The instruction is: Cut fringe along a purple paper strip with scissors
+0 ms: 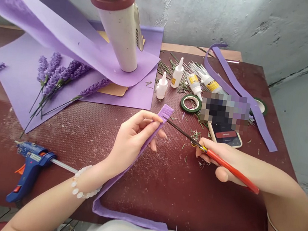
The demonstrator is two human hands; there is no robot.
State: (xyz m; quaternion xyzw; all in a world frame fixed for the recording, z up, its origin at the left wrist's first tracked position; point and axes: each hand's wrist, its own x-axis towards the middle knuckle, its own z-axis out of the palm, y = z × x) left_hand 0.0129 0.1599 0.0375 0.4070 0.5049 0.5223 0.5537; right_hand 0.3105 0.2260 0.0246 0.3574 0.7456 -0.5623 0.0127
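My left hand (137, 136) pinches a long purple foam strip (124, 172) near its top end, between thumb and fingers. Several short slits form a fringe at that end. The strip trails down past my wrist to the table's front edge by my body. My right hand (214, 153) is closed around red-handled scissors (232, 169). Their dark blades point left, and the tips meet the strip's edge just beside my left fingertips. Whether the blades are parted is too fine to tell.
A tumbler (119, 31) stands on purple sheets (133, 97) at back left, near lavender stems (59, 76). A blue glue gun (30, 171) lies front left. Glue bottles (162, 86), green tape (191, 103), a phone (225, 132), wire scraps and another purple strip (263, 122) lie right.
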